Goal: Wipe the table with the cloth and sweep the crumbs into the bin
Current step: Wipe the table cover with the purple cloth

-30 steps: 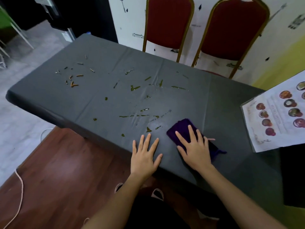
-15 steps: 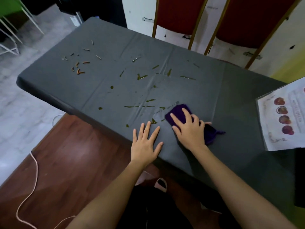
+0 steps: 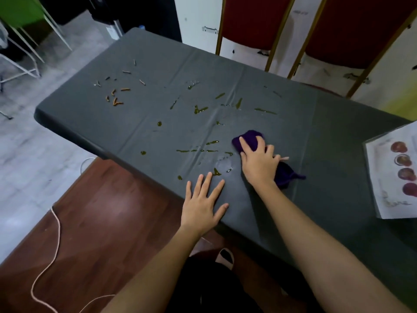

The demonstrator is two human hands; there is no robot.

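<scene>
1. While the right hand [image 3: 259, 163] presses the purple cloth [image 3: 250, 138] down on the grey table [image 3: 327, 136], the wipe step looks only just begun, since most of the mess is not yet touched.
2. Right hand fingers: bent over the bunched front of the cloth, gripping it with the palm on top.
3. Left hand [image 3: 202, 204]: flat on the table at the near edge, fingers straight and spread. It holds nothing and reads as a brace.
4. Cloth position: on the table's near half, under the right hand, just right of the green smears [image 3: 198, 150].
5. Cloth axis: the long axis runs diagonally. The bunched end points far-left toward the smears. A thin tail trails near-right toward the printed sheet [image 3: 397, 175].
6. Remaining: green streaks and drops across the table's middle. The orange crumbs [image 3: 116, 97] sit at the far-left end, well apart from the cloth.
7. Next move, my read: push the cloth left through the nearest streaks with firm downward pressure. They look sticky, so a light pass may only smear them.
8. No bin is in view, so I cannot tell which edge to sweep the crumbs toward.
</scene>
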